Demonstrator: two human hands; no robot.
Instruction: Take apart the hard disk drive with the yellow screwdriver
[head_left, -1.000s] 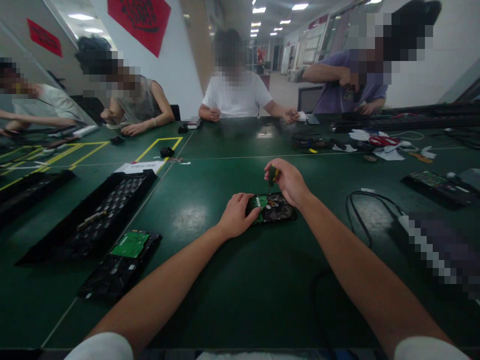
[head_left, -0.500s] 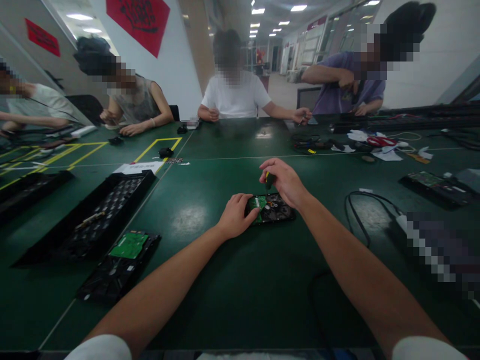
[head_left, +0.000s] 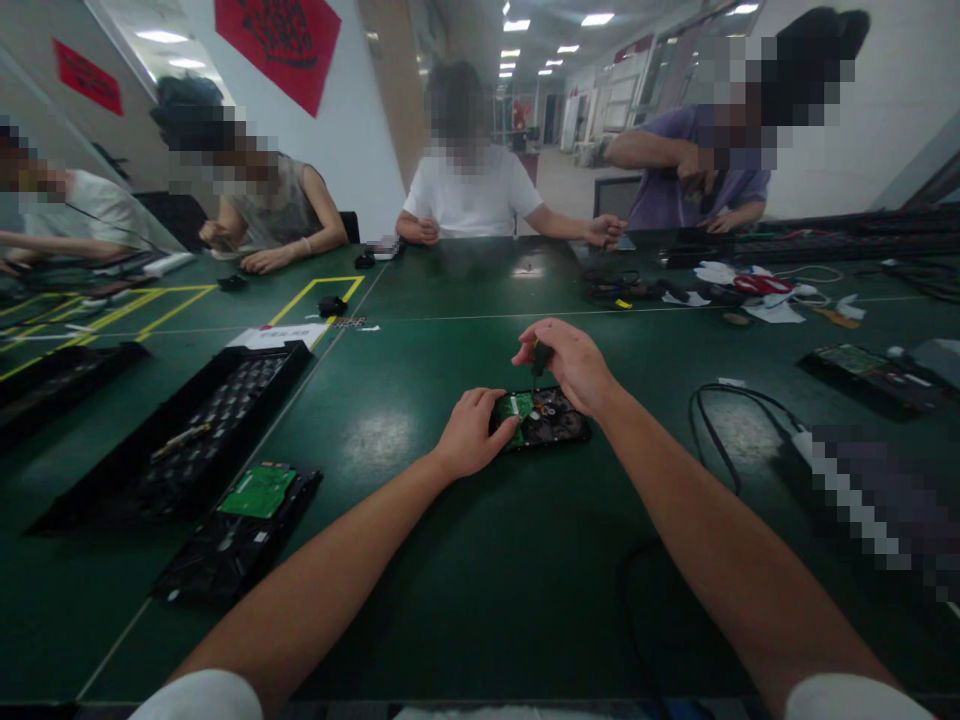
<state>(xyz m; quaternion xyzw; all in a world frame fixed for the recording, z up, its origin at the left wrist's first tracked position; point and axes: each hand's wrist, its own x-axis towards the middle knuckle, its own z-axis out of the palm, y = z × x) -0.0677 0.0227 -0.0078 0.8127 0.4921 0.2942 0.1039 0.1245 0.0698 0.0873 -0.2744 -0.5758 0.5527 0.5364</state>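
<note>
A black hard drive [head_left: 561, 418] with a green circuit board [head_left: 519, 404] on its left part lies on the green table in front of me. My left hand [head_left: 477, 430] grips its left end, with the thumb across the near side and fingers along the far edge. Above the drive, my right hand [head_left: 566, 358] is closed around a screwdriver [head_left: 538, 358] with a dark and yellow handle. The screwdriver stands nearly upright, its shaft reaching down to the board's right edge. I cannot make out exactly what its tip touches.
At left lie a similar drive [head_left: 259, 490] and a long black tray [head_left: 217, 415] with grey pieces. On the right are another board unit [head_left: 862, 370], a black cable [head_left: 701, 415] and a blurred-out device [head_left: 885, 500]. Several people sit across the table [head_left: 420, 560].
My right hand and the screwdriver have shifted only slightly, with the fingers turned a little around the handle. My left hand and the hard drive stay in place.
</note>
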